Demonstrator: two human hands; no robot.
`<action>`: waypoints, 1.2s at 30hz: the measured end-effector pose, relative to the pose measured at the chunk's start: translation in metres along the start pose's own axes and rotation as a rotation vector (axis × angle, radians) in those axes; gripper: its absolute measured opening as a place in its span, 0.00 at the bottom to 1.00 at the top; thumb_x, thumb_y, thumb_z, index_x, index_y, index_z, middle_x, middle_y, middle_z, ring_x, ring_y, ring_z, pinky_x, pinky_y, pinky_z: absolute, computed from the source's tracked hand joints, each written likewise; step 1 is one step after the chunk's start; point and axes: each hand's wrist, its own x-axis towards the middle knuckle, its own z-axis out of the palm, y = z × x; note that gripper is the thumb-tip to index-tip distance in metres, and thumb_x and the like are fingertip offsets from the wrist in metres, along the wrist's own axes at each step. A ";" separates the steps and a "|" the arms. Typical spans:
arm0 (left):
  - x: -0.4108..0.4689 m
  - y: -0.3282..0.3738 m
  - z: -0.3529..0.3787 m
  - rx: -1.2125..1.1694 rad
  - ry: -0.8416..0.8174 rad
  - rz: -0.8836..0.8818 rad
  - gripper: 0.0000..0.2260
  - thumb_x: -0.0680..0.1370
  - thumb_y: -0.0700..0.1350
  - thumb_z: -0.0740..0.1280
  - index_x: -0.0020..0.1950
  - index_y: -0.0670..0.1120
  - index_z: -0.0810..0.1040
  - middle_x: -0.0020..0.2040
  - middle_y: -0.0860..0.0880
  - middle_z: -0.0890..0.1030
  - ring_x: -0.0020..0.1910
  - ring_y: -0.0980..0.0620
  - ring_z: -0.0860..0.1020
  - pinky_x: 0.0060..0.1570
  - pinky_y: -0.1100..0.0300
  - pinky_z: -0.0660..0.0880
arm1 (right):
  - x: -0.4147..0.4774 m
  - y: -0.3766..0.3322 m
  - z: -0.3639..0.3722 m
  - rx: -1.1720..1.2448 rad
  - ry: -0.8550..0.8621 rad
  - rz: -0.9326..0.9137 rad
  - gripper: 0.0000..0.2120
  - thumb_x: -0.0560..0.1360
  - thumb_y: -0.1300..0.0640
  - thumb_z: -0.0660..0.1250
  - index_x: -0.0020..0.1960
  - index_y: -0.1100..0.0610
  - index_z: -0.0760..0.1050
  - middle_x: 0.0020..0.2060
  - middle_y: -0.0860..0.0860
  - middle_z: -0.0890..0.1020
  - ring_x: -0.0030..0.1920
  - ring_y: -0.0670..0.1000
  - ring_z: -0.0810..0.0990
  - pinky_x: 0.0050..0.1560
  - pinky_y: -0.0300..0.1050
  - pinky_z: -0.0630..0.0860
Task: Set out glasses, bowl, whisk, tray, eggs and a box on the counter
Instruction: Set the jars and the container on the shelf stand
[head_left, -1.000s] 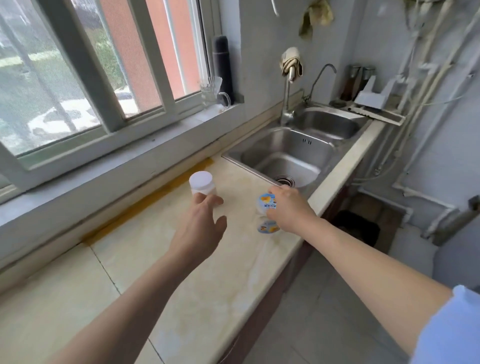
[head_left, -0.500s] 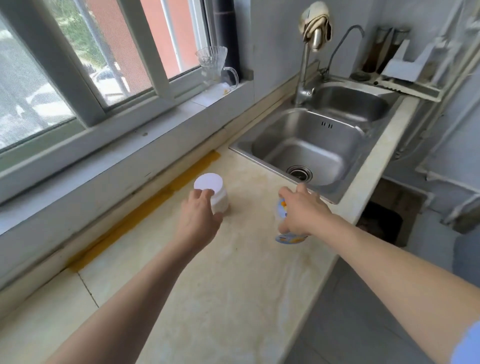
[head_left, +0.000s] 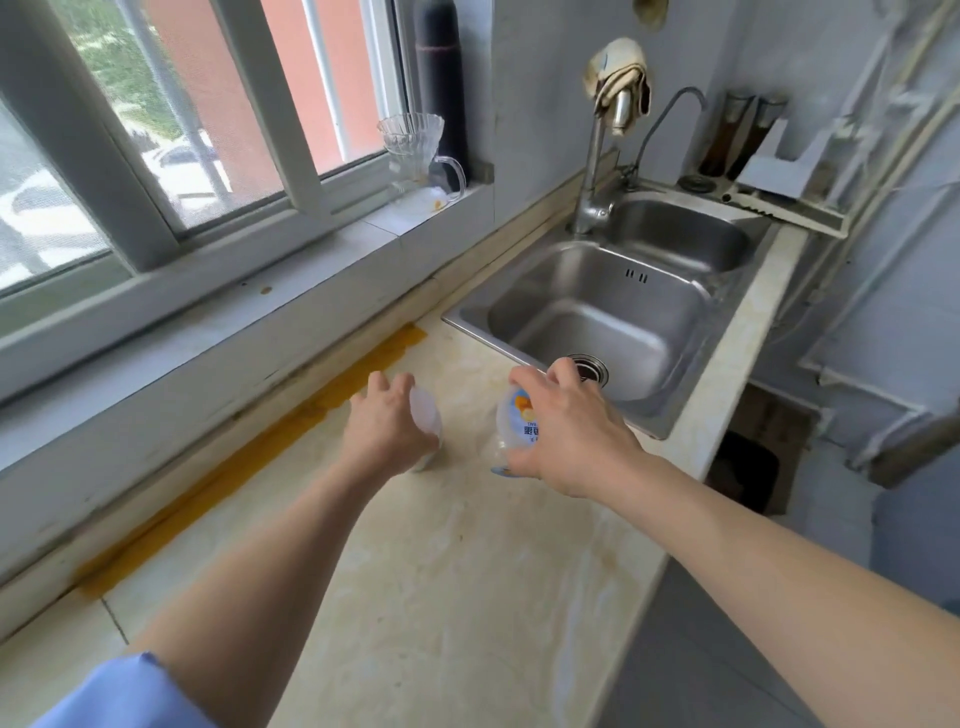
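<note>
Glasses are what you hold, one in each hand, over the marble-patterned counter (head_left: 467, 597) just short of the sink. Your blue sleeve (head_left: 124, 696) shows at the lower left, and both bare forearms reach forward and slightly inward. Your left hand (head_left: 387, 431) is palm down, fingers curled over the top and side of a frosted white glass (head_left: 428, 421) whose base sits at or just above the counter; I cannot tell if it touches. Your right hand (head_left: 566, 431) wraps from the right around a clear printed glass (head_left: 514, 421) with blue and orange artwork, thumb low, fingers over its top. The two glasses are near each other, not touching. Beyond them lies the stainless double sink (head_left: 597, 322), smooth and rounded, with a chrome faucet (head_left: 597, 171) draped in a cloth (head_left: 618, 73). On the windowsill (head_left: 311, 270) stand a ribbed clear glass dripper (head_left: 413, 150) and a dark cylindrical flask (head_left: 441, 78).
</note>
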 end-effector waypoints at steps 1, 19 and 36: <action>-0.009 0.000 0.002 -0.012 0.023 0.010 0.34 0.67 0.51 0.74 0.69 0.49 0.63 0.62 0.45 0.66 0.59 0.42 0.67 0.50 0.50 0.76 | -0.002 0.000 0.000 0.003 0.008 -0.005 0.32 0.64 0.50 0.73 0.63 0.48 0.61 0.56 0.51 0.63 0.52 0.58 0.66 0.45 0.47 0.70; -0.271 -0.002 -0.147 -0.017 0.561 -0.024 0.35 0.66 0.48 0.76 0.67 0.49 0.63 0.62 0.44 0.65 0.61 0.44 0.67 0.56 0.53 0.72 | -0.149 -0.111 -0.072 0.076 0.215 -0.513 0.31 0.66 0.51 0.69 0.66 0.49 0.61 0.58 0.54 0.63 0.52 0.58 0.65 0.48 0.46 0.65; -0.537 -0.117 -0.228 0.201 0.859 -0.522 0.30 0.67 0.53 0.75 0.62 0.51 0.63 0.57 0.46 0.63 0.55 0.42 0.70 0.45 0.52 0.74 | -0.313 -0.279 -0.064 0.193 0.184 -1.020 0.34 0.68 0.52 0.71 0.68 0.48 0.58 0.63 0.56 0.61 0.59 0.62 0.67 0.49 0.49 0.71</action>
